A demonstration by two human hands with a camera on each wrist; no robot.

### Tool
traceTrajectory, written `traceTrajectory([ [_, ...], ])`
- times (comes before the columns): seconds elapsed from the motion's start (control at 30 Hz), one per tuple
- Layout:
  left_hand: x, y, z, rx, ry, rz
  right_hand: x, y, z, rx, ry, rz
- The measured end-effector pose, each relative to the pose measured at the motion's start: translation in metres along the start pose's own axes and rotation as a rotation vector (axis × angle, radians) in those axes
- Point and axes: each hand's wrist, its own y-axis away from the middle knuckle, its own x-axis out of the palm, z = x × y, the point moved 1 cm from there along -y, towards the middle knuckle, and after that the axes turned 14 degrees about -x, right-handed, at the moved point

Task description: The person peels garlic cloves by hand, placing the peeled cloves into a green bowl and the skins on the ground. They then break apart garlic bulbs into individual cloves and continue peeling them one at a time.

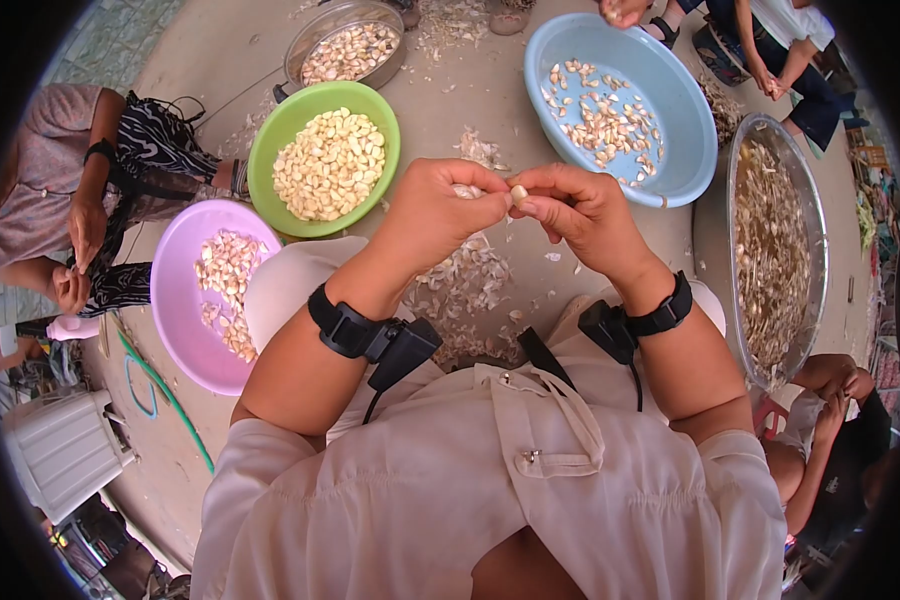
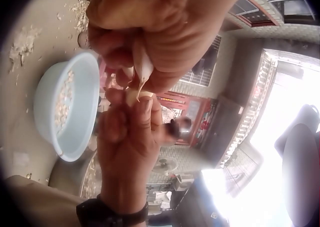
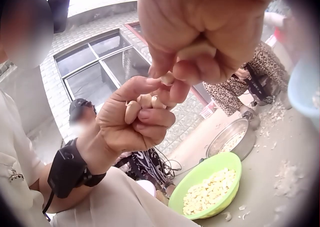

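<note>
A pale garlic clove (image 1: 518, 194) sits between the fingertips of both hands, above the lap. My left hand (image 1: 440, 208) pinches it from one side, while its curled fingers hold several more cloves (image 3: 132, 112) against the palm. In the left wrist view, one of these held cloves (image 2: 142, 64) shows its dry, pointed tip. From the other side my right hand (image 1: 585, 212) pinches the same clove with thumb and forefinger. The right wrist view shows the fingertips of both hands meeting at the clove.
A green basin (image 1: 390, 150) of peeled cloves and a pink basin (image 1: 170, 290) stand at left. At right are a blue basin (image 1: 685, 110) and a large metal tub (image 1: 820, 250). Loose skins (image 1: 470, 275) litter the floor between the knees. Other people sit around.
</note>
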Motion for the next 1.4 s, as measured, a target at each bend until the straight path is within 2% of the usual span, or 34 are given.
traceTrajectory([
  [0.3,0.006,-0.004,0.004,0.059,0.159,0.001,0.0,-0.001,-0.003,0.071,-0.217,-0.01],
  [0.4,0.002,-0.002,0.002,-0.01,0.076,-0.052,-0.003,-0.003,-0.01,0.137,-0.468,-0.005],
  [0.5,-0.004,0.0,-0.001,-0.075,0.004,-0.028,-0.005,-0.003,-0.011,0.251,-0.723,-0.022],
  [0.6,-0.01,0.003,-0.011,-0.151,-0.105,0.044,-0.008,-0.002,-0.019,0.272,-0.998,0.007],
  [0.7,-0.014,-0.001,-0.006,-0.164,-0.163,0.114,-0.008,-0.002,-0.014,0.265,-1.094,-0.066],
  [0.8,-0.013,-0.006,0.007,-0.202,0.03,0.121,-0.006,0.0,-0.018,0.233,-1.076,-0.159],
  [0.9,-0.012,-0.009,0.006,-0.333,0.198,0.159,-0.004,0.0,-0.016,0.227,-0.852,-0.136],
  [1.0,-0.002,-0.014,0.012,-0.364,0.352,0.121,0.009,0.001,0.003,0.055,-0.29,-0.04],
  [1.1,0.009,-0.022,0.019,-0.318,0.493,0.2,0.02,0.003,0.008,-0.213,0.197,0.125],
  [1.2,0.01,-0.022,0.018,-0.363,0.633,0.327,0.023,-0.001,0.001,-0.277,0.202,0.027],
  [1.3,0.015,-0.023,0.014,-0.399,0.732,0.241,0.019,0.0,-0.008,-0.298,0.193,0.014],
  [1.4,0.014,-0.026,0.017,-0.416,0.758,0.255,0.019,0.0,-0.021,-0.193,-0.166,-0.169],
])
